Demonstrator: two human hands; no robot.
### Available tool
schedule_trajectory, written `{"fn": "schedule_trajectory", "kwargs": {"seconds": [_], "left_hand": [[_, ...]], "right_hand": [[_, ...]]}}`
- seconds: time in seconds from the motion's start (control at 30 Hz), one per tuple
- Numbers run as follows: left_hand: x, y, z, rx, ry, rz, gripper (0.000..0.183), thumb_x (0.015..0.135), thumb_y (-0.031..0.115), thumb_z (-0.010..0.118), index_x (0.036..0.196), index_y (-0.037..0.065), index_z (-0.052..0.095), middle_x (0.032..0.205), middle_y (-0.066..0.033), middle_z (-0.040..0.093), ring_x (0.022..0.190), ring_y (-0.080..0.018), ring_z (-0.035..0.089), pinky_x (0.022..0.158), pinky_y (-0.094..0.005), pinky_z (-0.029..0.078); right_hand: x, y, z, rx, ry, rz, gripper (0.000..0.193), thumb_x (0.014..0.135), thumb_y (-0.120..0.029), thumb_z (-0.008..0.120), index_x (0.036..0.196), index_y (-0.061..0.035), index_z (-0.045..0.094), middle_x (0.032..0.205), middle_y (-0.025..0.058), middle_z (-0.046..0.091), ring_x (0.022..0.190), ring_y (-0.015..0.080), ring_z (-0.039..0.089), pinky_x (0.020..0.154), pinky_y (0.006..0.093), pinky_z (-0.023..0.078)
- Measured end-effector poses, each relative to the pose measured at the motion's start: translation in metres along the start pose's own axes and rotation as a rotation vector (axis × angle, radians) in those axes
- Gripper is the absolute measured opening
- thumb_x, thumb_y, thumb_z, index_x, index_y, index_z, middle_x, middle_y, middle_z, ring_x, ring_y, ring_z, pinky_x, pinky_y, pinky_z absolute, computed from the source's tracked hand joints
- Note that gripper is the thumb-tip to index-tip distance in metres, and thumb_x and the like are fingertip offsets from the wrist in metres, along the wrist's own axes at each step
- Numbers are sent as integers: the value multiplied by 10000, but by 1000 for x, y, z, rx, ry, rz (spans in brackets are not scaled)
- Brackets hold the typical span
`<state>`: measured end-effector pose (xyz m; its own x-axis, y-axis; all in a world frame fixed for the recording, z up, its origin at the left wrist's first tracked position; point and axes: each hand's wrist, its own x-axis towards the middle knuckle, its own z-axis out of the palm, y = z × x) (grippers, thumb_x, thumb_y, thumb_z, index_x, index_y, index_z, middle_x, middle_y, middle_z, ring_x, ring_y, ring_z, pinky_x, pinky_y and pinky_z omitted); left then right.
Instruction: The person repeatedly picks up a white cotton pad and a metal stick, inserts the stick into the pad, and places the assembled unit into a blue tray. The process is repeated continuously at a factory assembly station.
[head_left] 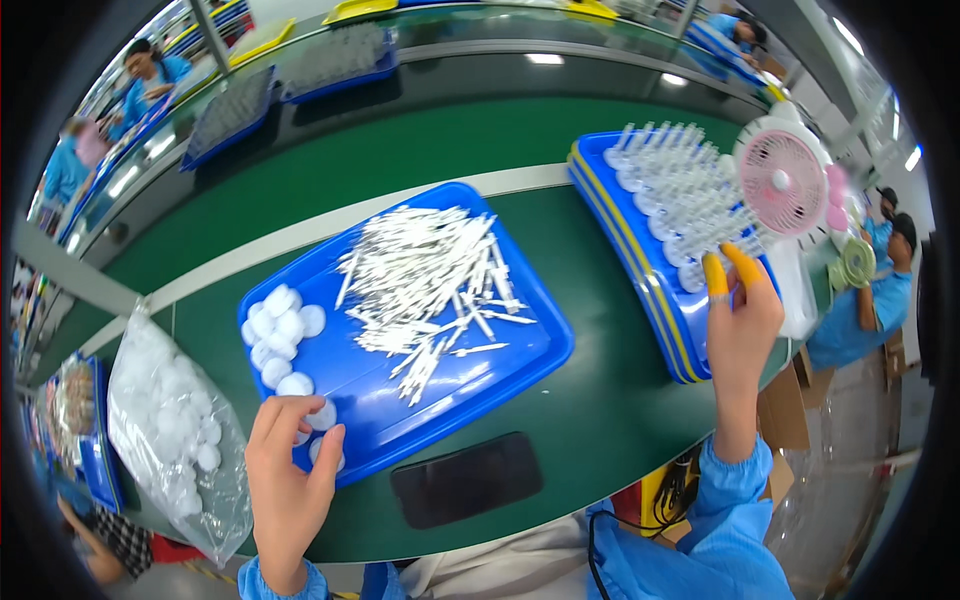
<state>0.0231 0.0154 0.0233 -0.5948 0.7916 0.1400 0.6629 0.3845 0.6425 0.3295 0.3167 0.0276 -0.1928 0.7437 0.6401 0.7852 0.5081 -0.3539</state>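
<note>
My left hand (288,470) reaches over the left corner of a blue tray (515,375), thumb and fingers apart around white round caps (322,413). More white caps (278,325) lie along that tray's left side. A heap of thin white sticks (430,270) fills its upper middle. My right hand (745,315), with yellow finger covers, is at the near end of rows of clear stemmed plastic parts (680,190). Its yellow-covered fingertips close on one clear part, partly hidden by them. Those rows stand stem-up in a stack of blue trays (630,255).
A clear bag of white caps (180,440) lies at the left. A dark phone (467,480) rests near the table's front edge. A pink and white fan (782,180) stands at the right. Beyond the white rail, further blue trays (340,65) hold clear parts. Other people work around.
</note>
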Motion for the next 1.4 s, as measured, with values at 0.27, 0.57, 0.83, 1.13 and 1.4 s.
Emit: {"fn": "schedule_trajectory", "kwargs": {"seconds": [0.27, 0.57, 0.83, 1.13, 1.4], "left_hand": [[-8, -9, -7, 241, -109, 23, 264, 835, 65, 837, 1031, -30, 687, 1030, -162, 629, 984, -377, 591, 851, -459, 494], [-3, -11, -7, 237, -91, 60, 268, 837, 115, 853, 1016, 9, 684, 1029, -144, 646, 995, -349, 598, 880, -444, 484], [17, -5, 2, 108, -134, 56, 222, 882, 77, 833, 1057, -1, 721, 812, -107, 599, 752, -271, 612, 711, -386, 484], [27, 12, 24, -664, -254, -232, 197, 991, 50, 765, 1173, -23, 761, 915, -62, 705, 766, -110, 720, 661, -267, 554], [19, 11, 44, -909, -169, -246, 183, 1041, -43, 655, 1219, -79, 677, 1139, -174, 778, 993, -205, 782, 882, -300, 659]], "right_hand": [[-41, -101, 53, 474, -709, -648, 179, 743, 47, 750, 917, 10, 768, 970, 111, 631, 986, 299, 579, 850, 417, 464], [-47, -123, 72, 446, -761, -658, 175, 754, 60, 737, 926, 29, 729, 943, 127, 629, 968, 328, 579, 851, 436, 472], [-52, -142, 45, 735, -913, -413, 233, 861, 31, 761, 1092, 54, 732, 924, 173, 664, 873, 370, 607, 796, 464, 502], [-54, -148, 42, 954, -864, -470, 531, 727, 123, 719, 1256, 79, 715, 969, 163, 645, 847, 339, 599, 713, 414, 507], [-68, -153, 48, 955, -839, -486, 470, 642, 103, 736, 1112, 105, 745, 1015, 165, 631, 887, 353, 603, 755, 438, 514]]}}
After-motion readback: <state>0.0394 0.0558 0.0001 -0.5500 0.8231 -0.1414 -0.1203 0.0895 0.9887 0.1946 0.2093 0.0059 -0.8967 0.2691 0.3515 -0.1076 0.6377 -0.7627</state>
